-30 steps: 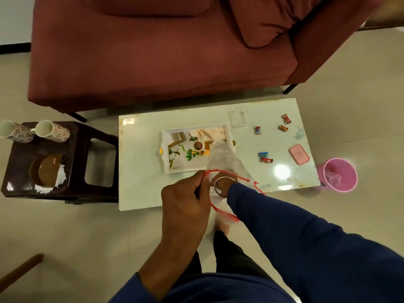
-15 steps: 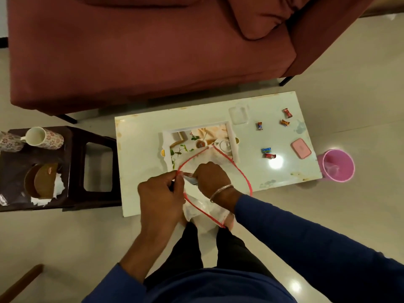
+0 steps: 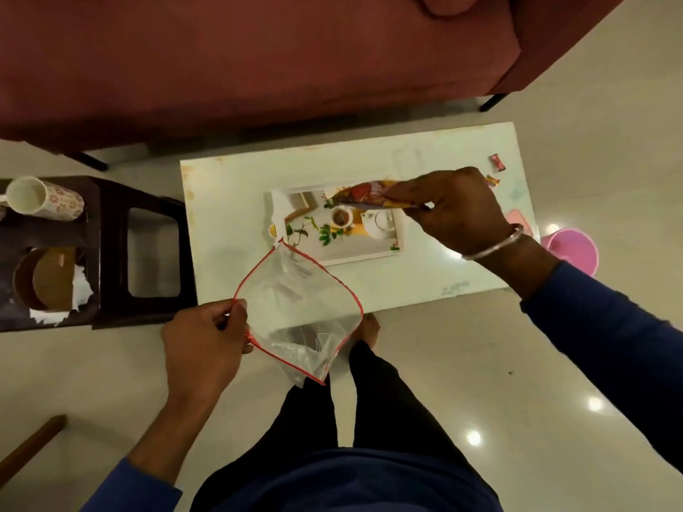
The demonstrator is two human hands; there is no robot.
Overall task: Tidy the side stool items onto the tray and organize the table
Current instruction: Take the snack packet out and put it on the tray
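Right hand [image 3: 456, 212] pinches wrapper [image 3: 364, 195] over tray [image 3: 364, 255].

The person wears a dark blue long-sleeved top, its sleeves [image 3: 606, 338] pushed partway up both forearms so the wrists are bare. A thin silver bangle [image 3: 493, 246] circles the wrist of the right hand [image 3: 458, 212], while the left hand [image 3: 201, 341] wears no jewellery. Below the blue hem are black trousers [image 3: 373, 397], and one bare foot [image 3: 367, 328] shows on the floor.
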